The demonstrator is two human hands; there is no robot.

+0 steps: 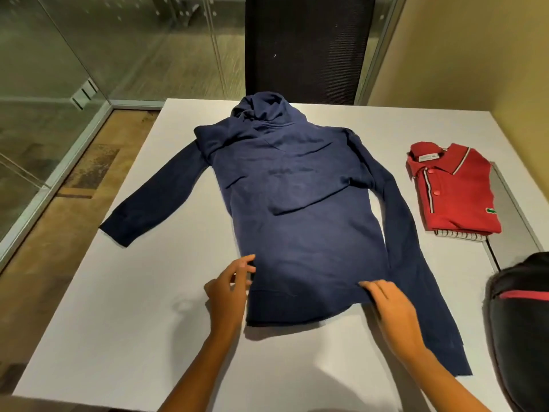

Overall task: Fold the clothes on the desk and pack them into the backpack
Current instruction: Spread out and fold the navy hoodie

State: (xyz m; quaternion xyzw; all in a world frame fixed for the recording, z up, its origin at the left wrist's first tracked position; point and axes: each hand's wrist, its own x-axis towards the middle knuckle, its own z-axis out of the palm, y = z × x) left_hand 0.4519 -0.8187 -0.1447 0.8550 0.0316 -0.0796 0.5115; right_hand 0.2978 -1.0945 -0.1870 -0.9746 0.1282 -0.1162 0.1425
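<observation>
Currently pressing near hem of navy-blue cotton hoodie (297, 203), lying lengthwise away, with right hand (389, 304), fingers straight; curling left hand (230, 288) at hem's left corner, grip unclear.

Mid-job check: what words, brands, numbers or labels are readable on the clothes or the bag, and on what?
Nothing can be quoted.
The white neck label in the red polo: print too blurred to read.
The green chest emblem on the polo: a small crocodile-like figure, no letters readable.
On the navy hoodie: no text shows.
On the black backpack: red stripe only, no text shows.
</observation>
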